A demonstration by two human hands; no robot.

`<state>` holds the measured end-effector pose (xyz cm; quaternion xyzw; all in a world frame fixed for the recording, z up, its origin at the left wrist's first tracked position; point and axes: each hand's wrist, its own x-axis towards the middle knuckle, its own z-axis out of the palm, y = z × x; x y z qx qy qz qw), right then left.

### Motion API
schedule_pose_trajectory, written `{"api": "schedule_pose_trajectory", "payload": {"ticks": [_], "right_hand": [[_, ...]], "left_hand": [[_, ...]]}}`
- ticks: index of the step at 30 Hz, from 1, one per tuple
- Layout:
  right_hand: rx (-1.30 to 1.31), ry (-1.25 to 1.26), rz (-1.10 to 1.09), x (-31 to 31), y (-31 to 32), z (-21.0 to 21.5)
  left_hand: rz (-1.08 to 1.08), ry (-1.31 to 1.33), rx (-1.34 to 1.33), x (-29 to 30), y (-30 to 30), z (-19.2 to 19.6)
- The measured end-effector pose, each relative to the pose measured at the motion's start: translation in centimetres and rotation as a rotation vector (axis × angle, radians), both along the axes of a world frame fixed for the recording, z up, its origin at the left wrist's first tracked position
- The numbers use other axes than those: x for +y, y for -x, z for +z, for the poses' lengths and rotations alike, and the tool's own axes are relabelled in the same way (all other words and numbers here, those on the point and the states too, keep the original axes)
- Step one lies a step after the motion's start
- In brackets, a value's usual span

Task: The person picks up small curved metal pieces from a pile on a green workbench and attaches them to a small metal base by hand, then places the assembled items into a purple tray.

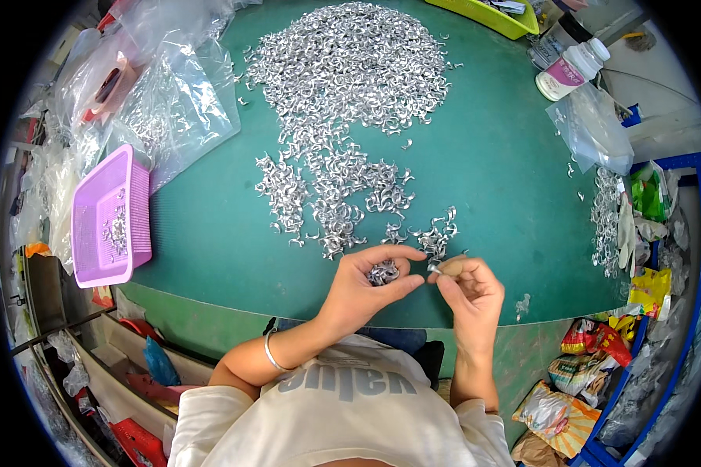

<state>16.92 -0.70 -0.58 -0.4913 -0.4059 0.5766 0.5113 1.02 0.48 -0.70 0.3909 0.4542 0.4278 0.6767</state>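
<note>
Small curved silvery metal pieces (350, 62) lie in a large heap at the far middle of the green table (506, 179), with looser clusters trailing toward me. My left hand (370, 284) is cupped around a clump of these metal pieces (383, 272) near the table's front edge. Beside it on the right, my right hand (469, 288) pinches one small metal piece (434, 268) between thumb and finger, close to the left fingertips. Just beyond both hands sits a small cluster of pieces (436, 233). A metal bangle (273, 350) circles my left wrist.
At the left stands a purple plastic basket (140, 210) with a few pieces inside, beside clear plastic bags (187, 109). A white bottle (572, 70) and a yellow-green tray (514, 22) are at the far right. More pieces (606, 222) lie along the right edge.
</note>
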Motion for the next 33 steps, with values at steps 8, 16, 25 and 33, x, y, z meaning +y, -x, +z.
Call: {"api": "schedule_pose_trajectory", "payload": {"ticks": [8,16,25,33], "right_hand": [[0.338,0.099,0.068,-0.5,0.6,0.8],[0.124,-0.020,0.033,-1.0,0.8,1.5],[0.072,-0.055,-0.030,-1.6,1.1,1.8],[-0.116,-0.200,-0.110,-1.5,1.7,2.0]], "left_hand": [[-0.028,-0.182,0.034,-0.3,0.5,0.7],[-0.078,-0.165,0.000,-0.5,1.0,1.0],[-0.107,0.084,-0.142,-0.7,1.1,1.6],[-0.245,0.498,-0.628,-0.4,1.1,0.7]]}}
